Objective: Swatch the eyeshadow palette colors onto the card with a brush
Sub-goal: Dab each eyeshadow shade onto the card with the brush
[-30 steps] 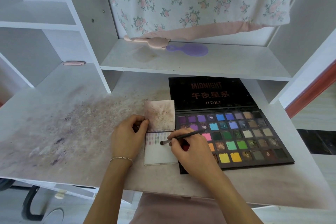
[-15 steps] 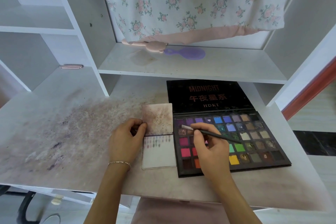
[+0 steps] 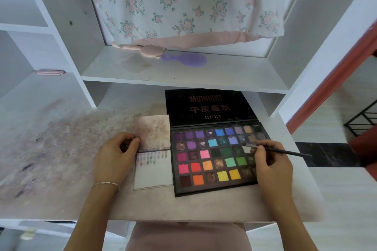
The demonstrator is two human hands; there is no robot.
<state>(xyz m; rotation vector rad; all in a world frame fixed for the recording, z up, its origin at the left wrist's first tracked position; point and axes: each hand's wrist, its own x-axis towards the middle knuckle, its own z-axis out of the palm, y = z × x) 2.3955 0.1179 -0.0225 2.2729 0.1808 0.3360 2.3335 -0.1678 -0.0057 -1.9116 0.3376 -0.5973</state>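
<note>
Grey-tipped brush [image 3: 277,150], pinched in R hand [image 3: 271,164], moved from palette's [image 3: 214,161] left pans to right; L hand [image 3: 114,157] still pinches card [image 3: 153,171]

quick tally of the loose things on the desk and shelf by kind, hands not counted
eyeshadow palette: 1
brush: 1
swatch card: 1
purple hairbrush: 1
pink hairbrush: 1
Total: 5

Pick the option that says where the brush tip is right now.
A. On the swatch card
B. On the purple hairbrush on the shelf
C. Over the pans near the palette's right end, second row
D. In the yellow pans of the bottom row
C: the right hand holds the brush with its bristles over the greyish pans at the right of the eyeshadow palette, away from the swatch card.
</note>
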